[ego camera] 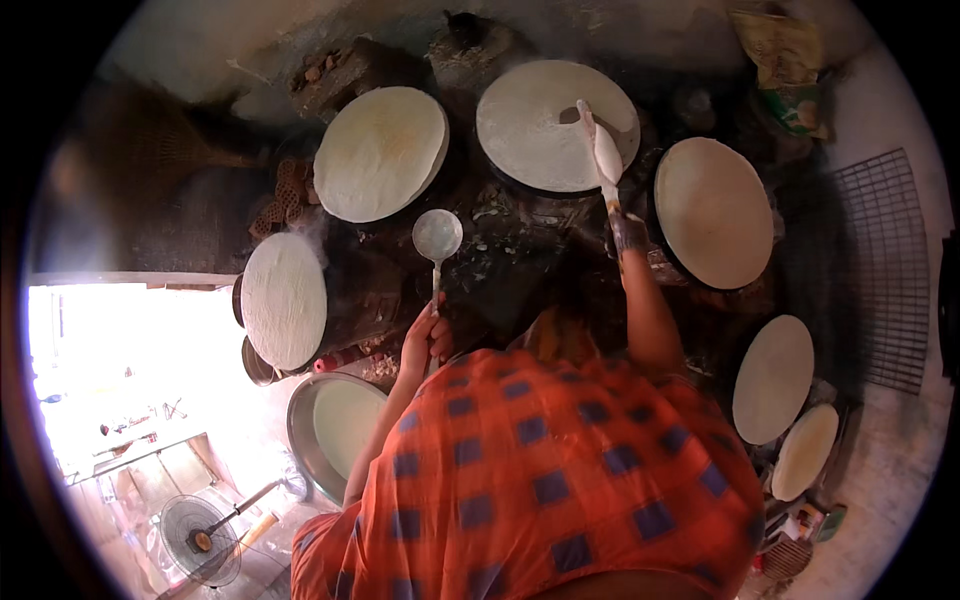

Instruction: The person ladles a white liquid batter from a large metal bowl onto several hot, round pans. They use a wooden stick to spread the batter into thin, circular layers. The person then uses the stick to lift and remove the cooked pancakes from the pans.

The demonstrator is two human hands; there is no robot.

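Note:
My left hand grips the handle of a metal ladle, its bowl pointing away from me. In my right hand is a long wooden spreader with pale batter on its end. The spreader lies over a large round griddle coated with pale batter, where a dark uncoated patch shows near the tool's tip. To the left of it, another griddle bears a pale flatbread. At lower left a metal basin holds pale liquid batter.
More round griddles with pale sheets sit at far left, right and lower right. Near the lower right is a round stack of flatbreads. A wire rack stands at the right wall, a pedestal fan at lower left.

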